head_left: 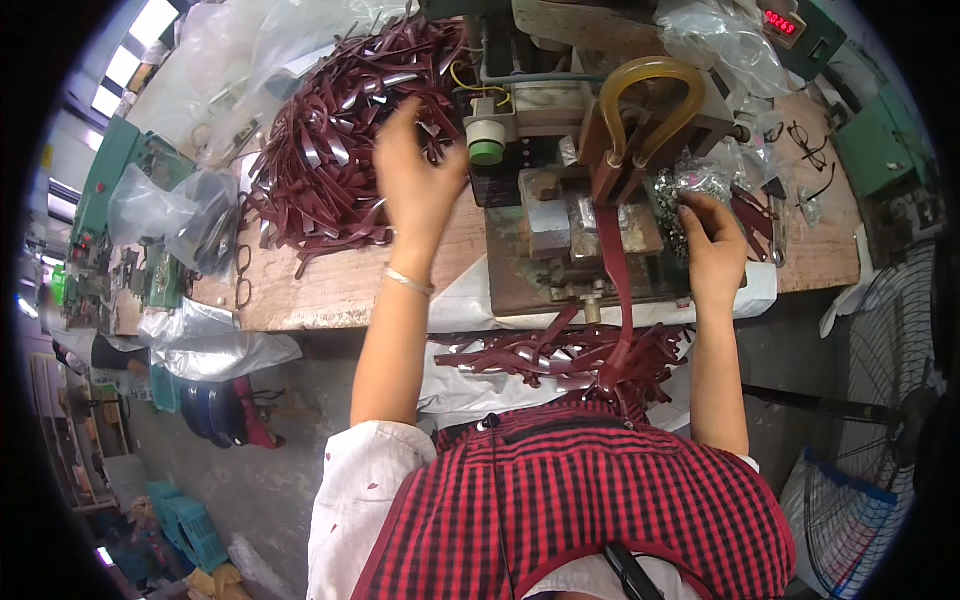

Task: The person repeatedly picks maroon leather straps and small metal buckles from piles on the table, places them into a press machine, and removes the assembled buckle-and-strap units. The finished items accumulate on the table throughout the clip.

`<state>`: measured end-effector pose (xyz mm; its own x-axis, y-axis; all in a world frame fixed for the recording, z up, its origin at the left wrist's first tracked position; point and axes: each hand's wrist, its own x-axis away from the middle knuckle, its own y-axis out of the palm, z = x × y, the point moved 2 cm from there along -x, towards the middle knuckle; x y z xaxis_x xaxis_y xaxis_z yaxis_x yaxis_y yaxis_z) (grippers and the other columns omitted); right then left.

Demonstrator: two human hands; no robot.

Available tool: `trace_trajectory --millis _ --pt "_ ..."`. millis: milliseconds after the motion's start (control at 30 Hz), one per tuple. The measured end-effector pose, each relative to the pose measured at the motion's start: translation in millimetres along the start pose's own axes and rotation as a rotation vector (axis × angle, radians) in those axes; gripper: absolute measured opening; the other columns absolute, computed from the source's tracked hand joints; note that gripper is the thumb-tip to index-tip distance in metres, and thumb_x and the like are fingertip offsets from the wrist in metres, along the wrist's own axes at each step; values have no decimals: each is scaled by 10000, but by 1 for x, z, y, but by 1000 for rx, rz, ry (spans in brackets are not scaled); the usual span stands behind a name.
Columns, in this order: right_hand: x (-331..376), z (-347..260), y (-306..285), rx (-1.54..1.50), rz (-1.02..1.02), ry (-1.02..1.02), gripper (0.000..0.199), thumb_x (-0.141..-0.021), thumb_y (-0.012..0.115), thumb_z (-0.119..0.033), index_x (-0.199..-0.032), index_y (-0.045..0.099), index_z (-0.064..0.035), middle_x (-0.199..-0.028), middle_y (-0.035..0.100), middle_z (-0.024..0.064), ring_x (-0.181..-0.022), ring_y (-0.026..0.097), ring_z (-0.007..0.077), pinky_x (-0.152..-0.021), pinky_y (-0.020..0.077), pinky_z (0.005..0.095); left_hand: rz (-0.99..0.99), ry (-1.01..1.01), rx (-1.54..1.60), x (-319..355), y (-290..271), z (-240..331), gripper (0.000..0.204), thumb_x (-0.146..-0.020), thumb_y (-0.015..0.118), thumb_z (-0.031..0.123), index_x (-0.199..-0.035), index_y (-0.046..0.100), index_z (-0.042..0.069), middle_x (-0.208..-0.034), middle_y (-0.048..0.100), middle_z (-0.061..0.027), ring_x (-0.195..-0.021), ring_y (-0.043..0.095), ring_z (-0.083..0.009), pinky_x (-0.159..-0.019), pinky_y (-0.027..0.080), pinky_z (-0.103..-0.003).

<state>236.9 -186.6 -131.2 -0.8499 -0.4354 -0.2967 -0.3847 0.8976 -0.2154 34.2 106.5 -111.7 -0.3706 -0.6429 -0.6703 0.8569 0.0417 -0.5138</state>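
A maroon strap [621,262], long, flat and narrow with a smooth, dull face, ran from the block of a press [610,178] down over the counter's [320,292] front edge, widening slightly midway before meeting a heap of like straps [510,362] at a worker's lap. The left hand [425,185], blurred, was lifted with fingers spread and seemingly released, in front of a tall, tangled pile [315,150] whose maroon strips curled and showed pale, shiny patches. The right hand [717,252] was bent beside the press, thumb and fingertips drawn together at small, glittering metal bits [672,212]; whether it grasped one could not be told. A green button [486,152] stood near the left hand, and an amber hose [608,100] arched above the strap.
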Motion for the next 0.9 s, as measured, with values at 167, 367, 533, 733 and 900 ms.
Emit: trace_trajectory --millis 167,367,533,733,900 --pt "1 -2 -13 -17 1 -15 164 -946 701 -14 -1105 736 2 -1013 750 30 -913 671 89 -851 509 234 -139 1 -170 -19 -44 -5 175 -844 766 205 -854 743 31 -1036 693 -149 -960 674 -316 -787 554 -432" --pt "9 10 -18 164 178 -69 150 -929 712 -16 -1069 758 13 -1016 757 56 -936 679 120 -865 515 251 -475 163 -749 74 9 -56 86 -798 681 99 -806 731 30 -986 666 -126 -985 655 -316 -802 574 -435" --pt "16 -32 -18 44 14 -90 177 -914 719 -18 -1081 765 18 -1031 767 80 -943 689 135 -886 521 264 -572 104 -708 65 5 -55 188 -777 723 162 -921 708 42 -993 671 -130 -979 669 -323 -797 567 -424" --pt "8 -88 38 -101 -180 -108 178 -884 719 -11 -1055 731 35 -990 757 78 -928 693 136 -858 536 275 -656 -198 -461 60 -7 -64 415 -749 750 205 -1086 605 10 -896 718 -221 -864 695 -421 -755 542 -507" --pt "16 -76 55 -399 -141 21 341 -875 726 -3 -1201 636 36 -964 728 65 -912 672 104 -850 515 255 -578 -686 616 69 -31 -65 480 -870 630 -47 -1345 613 24 -761 634 17 -648 563 -59 -579 432 -207"
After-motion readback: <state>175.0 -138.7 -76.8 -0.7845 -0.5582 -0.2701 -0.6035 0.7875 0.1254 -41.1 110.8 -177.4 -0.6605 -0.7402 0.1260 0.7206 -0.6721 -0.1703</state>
